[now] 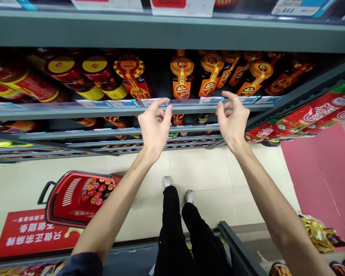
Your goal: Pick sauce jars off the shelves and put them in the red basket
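Both of my hands are raised before a shelf [109, 111] of jars and hold nothing. My left hand [154, 124] is at the shelf's front edge, thumb and forefinger apart and the other fingers curled. Behind it stand a jar with a red and yellow checked lid [129, 71] and an orange-lidded jar [182, 76], with a gap between them. My right hand [232, 120] is in front of the price strip, its thumb and forefinger also apart. Nearest to it are an orange-lidded jar [211, 73] and a similar jar [255, 78] further right.
A red shopping basket [71, 195] with several jars in it stands on the floor to the left. Red packets [304, 115] hang at the shelf's right end. Lower shelves [120, 134] hold more jars. Another shelf unit [126, 260] is close behind my legs.
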Motion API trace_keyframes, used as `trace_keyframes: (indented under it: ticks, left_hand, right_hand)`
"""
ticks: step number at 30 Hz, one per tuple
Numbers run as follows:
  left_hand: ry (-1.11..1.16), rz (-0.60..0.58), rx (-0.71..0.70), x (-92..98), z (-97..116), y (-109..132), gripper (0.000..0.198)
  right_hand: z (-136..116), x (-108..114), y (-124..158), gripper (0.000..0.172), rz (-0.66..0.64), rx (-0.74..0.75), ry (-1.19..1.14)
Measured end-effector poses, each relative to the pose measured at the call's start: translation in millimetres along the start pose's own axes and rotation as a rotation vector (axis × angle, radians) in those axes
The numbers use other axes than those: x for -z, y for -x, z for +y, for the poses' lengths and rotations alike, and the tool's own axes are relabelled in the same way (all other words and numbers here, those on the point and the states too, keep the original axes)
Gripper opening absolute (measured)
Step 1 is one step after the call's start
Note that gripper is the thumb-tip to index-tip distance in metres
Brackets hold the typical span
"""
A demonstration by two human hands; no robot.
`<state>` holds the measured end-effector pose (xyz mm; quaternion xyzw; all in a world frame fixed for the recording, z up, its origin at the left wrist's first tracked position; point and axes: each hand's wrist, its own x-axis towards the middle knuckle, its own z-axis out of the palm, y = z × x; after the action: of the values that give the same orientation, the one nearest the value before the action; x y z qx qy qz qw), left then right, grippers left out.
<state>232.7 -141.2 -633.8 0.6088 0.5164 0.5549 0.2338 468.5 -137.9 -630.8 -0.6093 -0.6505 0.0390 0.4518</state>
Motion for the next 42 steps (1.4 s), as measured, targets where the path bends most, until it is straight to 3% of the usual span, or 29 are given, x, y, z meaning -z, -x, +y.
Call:
trace_keyframes:
  ticks: [6,10,13,20,31,42]
  left_hand:
    - [0.051,-0.173,-0.037,-40.3,5,-2,0.03]
    - [0.06,-0.207,-0.075,-73.3,5,-16,0.034]
    - [0.057,-0.209,-0.049,-85.2,5,-23,0.031]
    - [0.123,-0.211,0.029,-87.0,8,-22,0.029]
    - [0.125,-0.064,-0.016,-91.2,0,-11,0.023]
    - [0.241,-0.141,0.093,-92.2,5,-23,0.033]
  right_hand:
    - [19,0,-4,0.05,-0.001,-0.01,-0.015]
    - [21,1,-10,0.05,-0.031,-0.057,-0.082]
    - [20,5,-15,0.046,-0.066,-0.067,-0.106]
    - [24,13,-25,0.043,-0.18,-0.086,-0.186]
    - [21,20,-28,0.036,-0.207,-0.109,-0.263]
    - [20,18,-26,0.033,-0.172,-0.098,-0.197]
